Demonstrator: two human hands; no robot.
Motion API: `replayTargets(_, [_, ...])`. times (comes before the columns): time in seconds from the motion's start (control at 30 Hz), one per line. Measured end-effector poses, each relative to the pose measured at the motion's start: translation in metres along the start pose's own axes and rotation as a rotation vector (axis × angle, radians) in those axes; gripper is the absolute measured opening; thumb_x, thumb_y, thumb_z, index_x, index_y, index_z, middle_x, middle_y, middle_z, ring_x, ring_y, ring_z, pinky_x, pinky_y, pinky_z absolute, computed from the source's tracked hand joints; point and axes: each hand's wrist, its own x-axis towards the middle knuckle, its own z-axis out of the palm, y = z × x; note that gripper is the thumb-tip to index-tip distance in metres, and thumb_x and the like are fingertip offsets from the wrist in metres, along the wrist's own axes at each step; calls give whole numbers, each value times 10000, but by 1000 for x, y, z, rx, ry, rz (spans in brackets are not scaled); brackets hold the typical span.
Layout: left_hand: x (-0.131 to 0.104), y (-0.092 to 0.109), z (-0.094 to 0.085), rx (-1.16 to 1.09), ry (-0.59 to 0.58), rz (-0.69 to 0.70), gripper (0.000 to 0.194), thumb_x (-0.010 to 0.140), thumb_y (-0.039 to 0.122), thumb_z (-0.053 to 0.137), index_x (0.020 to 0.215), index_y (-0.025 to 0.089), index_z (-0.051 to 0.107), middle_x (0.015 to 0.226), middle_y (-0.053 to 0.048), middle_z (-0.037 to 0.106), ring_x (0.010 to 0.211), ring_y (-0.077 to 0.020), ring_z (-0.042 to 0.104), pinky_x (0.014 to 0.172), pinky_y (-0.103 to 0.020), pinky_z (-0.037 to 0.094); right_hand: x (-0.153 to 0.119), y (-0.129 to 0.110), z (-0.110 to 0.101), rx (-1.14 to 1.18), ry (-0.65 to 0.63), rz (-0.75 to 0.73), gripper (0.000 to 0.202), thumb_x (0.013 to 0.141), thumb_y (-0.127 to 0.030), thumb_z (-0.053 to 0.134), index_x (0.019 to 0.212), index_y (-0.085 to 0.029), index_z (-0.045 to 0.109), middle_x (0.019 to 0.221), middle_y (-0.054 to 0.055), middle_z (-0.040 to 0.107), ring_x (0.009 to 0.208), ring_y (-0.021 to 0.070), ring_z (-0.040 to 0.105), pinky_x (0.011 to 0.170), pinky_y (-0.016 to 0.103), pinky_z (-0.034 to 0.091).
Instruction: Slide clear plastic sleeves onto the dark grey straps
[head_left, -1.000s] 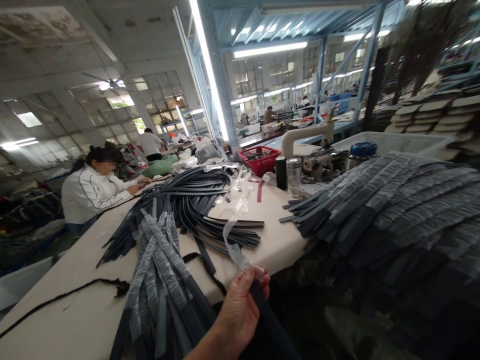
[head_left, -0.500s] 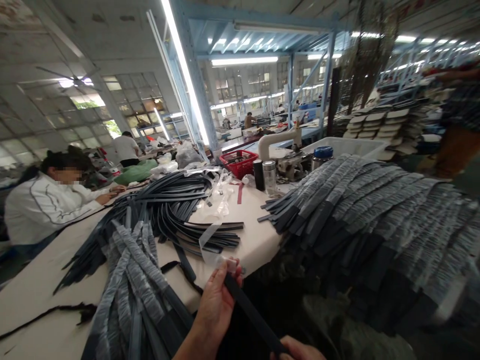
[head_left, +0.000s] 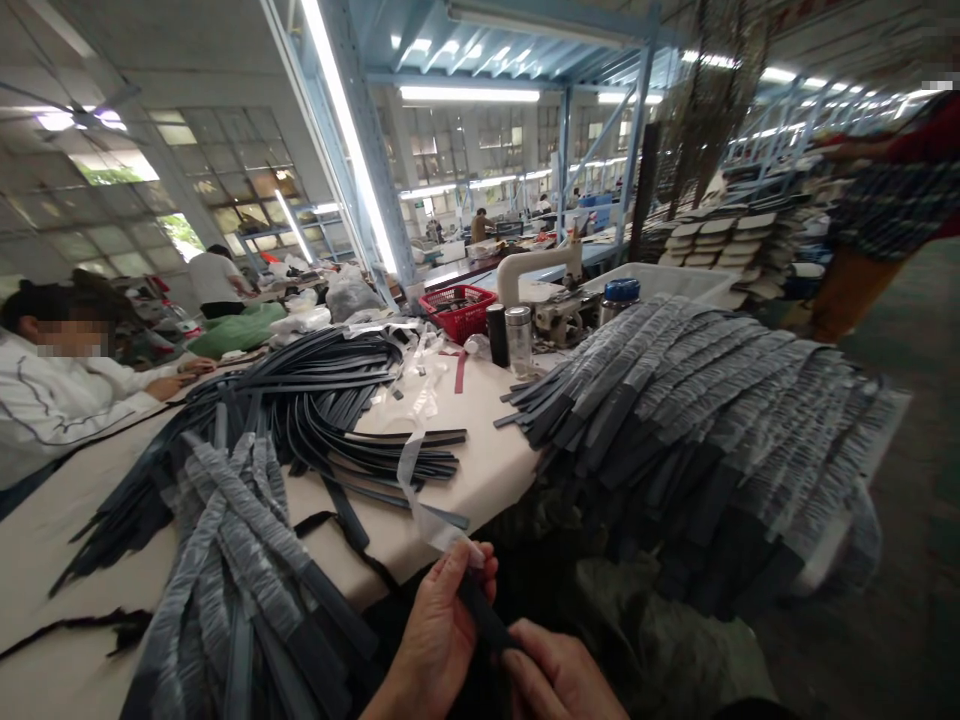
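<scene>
My left hand [head_left: 439,640] pinches the upper end of a dark strap [head_left: 481,615] at the bottom of the view. A clear plastic sleeve [head_left: 420,500] trails up from that end toward the table. My right hand [head_left: 559,675] grips the same strap just below, its thumb pressed on it. To the left lies a bundle of straps in clear wrapping [head_left: 240,540] on the beige table [head_left: 480,475]. A large pile of wrapped straps [head_left: 705,420] hangs over a stand on the right.
A fan of bare dark straps [head_left: 330,400] covers the table's middle. Behind it stand two flasks [head_left: 508,338], a red basket [head_left: 457,310] and a sewing machine [head_left: 544,290]. A person in a white jacket [head_left: 52,400] works at the left; another person stands at the far right [head_left: 877,220].
The camera swung right and down a little. My right hand came up into view and closed on the strap below my left hand. The plastic sleeve stays at the strap's end.
</scene>
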Motion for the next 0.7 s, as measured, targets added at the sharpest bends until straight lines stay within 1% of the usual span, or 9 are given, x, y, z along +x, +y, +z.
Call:
replayTargets(0.07, [1,9,2,-15,17,16,70,836,181,681,836,121,717,872,-68,735,770,-136,689,698,-218,575,-3,-7,-3,-51,67,-16,470,950,-564,328,767,-187,541,633,2,581,574,124,531,550,219,381])
replayTargets(0.13, [2,18,3,-25,18,23,62,842,174,671,832,127,711,872,-62,735,770,-133,691,692,-218,576,-9,-7,-9,-82,124,-14,494,961,-578,290,766,-194,533,642,-2,568,590,126,546,564,221,383])
replayTargets(0.2, [4,22,3,-24,23,13,62,845,172,668,818,128,702,878,-62,736,772,-134,692,685,-221,577,-15,-5,-14,-115,162,-7,496,964,-580,281,762,-200,528,650,-2,567,610,132,566,580,225,387])
replayTargets(0.3, [4,18,2,-17,21,-10,67,854,180,660,846,126,699,880,-59,733,774,-127,688,684,-222,575,-17,-7,-17,-175,212,-22,459,970,-541,294,759,-205,523,666,2,582,633,140,579,588,232,384])
replayTargets(0.47, [-2,7,0,-19,-25,-53,83,868,191,647,871,127,699,902,-60,727,790,-120,678,704,-232,576,-7,-16,-14,-227,256,-12,389,974,-467,332,756,-207,523,651,-15,576,609,132,567,578,236,359])
replayTargets(0.6, [-5,9,-1,-11,-34,-60,76,855,188,662,852,122,700,898,-59,722,784,-120,674,692,-226,571,-7,-16,-13,-246,273,-28,394,980,-465,333,757,-205,529,653,-18,572,607,128,563,580,238,351])
replayTargets(0.7, [-5,11,-1,-11,-49,-58,77,842,193,679,830,120,702,842,-49,713,761,-119,670,689,-223,568,-9,-17,-15,-232,297,-42,406,987,-480,326,790,-204,549,657,-17,571,607,127,562,581,237,352])
